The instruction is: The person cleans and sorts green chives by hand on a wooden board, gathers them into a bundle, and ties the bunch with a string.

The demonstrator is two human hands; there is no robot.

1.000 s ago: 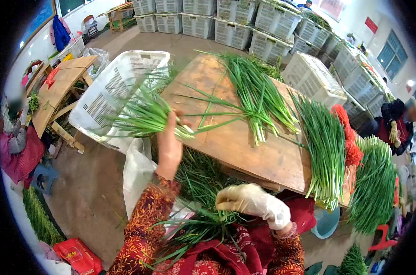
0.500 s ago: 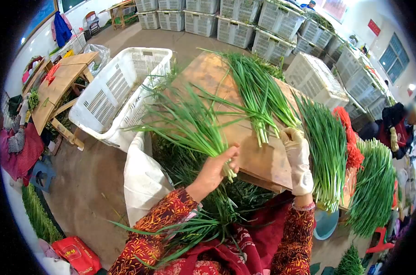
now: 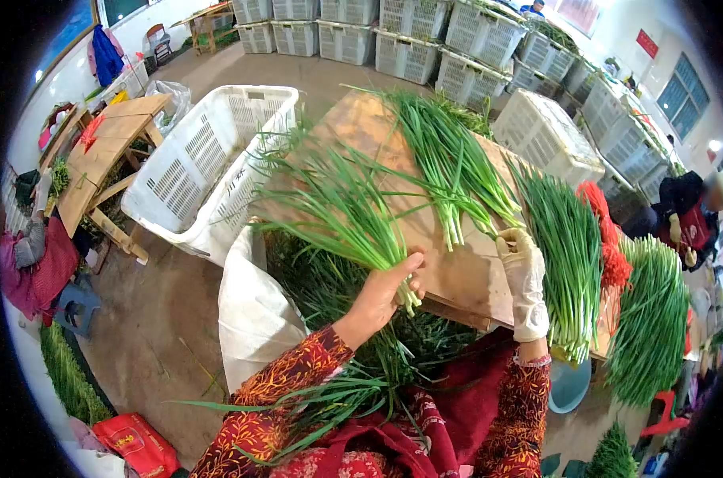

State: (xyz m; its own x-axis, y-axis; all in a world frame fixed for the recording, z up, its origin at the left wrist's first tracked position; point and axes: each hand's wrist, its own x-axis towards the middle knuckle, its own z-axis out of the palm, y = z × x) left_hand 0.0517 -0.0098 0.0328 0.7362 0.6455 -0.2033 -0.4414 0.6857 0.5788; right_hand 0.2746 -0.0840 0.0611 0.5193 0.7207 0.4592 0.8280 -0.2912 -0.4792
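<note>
My left hand [image 3: 385, 296], bare, is closed round the lower stems of a bunch of green stalks [image 3: 345, 215], whose leaves fan out over the left part of the wooden board [image 3: 481, 279]. At the board's right side, my gloved right hand [image 3: 522, 263] has its fingertips pinched at the root end of a thin stalk beside a small pile [image 3: 449, 167]. Right of that hand lies a thick bundle of stalks [image 3: 564, 263], with red ties [image 3: 614, 267] beside it. Loose stalks [image 3: 377, 382] lie across my lap.
A white crate [image 3: 210, 167] stands left of the board, above a white sack [image 3: 254, 307]. Another large bundle [image 3: 648, 319] hangs over the right edge. Stacked crates [image 3: 405, 57] line the back. Co-workers [image 3: 39, 263] are at the far left and the right [image 3: 688, 223].
My left hand and its bunch have shifted slightly right. My right hand has moved a little down and right, and its fingers have turned at the stalk's end.
</note>
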